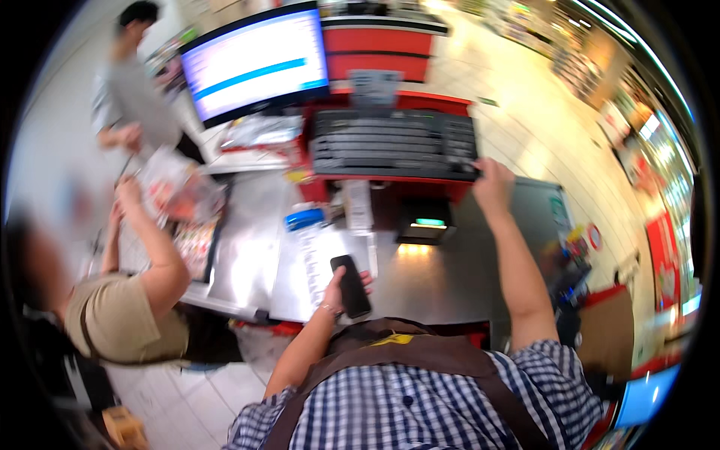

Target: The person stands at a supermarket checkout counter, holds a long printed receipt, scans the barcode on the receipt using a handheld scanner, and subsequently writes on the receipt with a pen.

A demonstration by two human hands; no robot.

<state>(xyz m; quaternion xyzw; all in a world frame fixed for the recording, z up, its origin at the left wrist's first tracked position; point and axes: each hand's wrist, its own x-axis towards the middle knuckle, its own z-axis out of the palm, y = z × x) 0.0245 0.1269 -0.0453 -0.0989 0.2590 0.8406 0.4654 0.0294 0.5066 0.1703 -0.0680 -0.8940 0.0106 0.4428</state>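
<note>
My left hand (335, 291) holds a black smartphone (352, 287) low over the metal counter, its dark face turned up. Farther up and to the right, my right hand (495, 183) has a fingertip at the lower right corner of a black keyboard (388, 143). That hand holds nothing I can see; blur hides its curled fingers in part. The keyboard rests on a red raised stand. Below it sits a small black device (426, 222) with a lit green strip, casting warm light onto the counter (388, 301).
A lit monitor (256, 64) stands at upper left. A blue-topped item (304, 219) lies beside paper strips on the counter. At left, a co-worker (121, 315) handles a plastic bag (177, 185); another person (132, 95) stands across the counter. Colourful small goods (574, 247) are at right.
</note>
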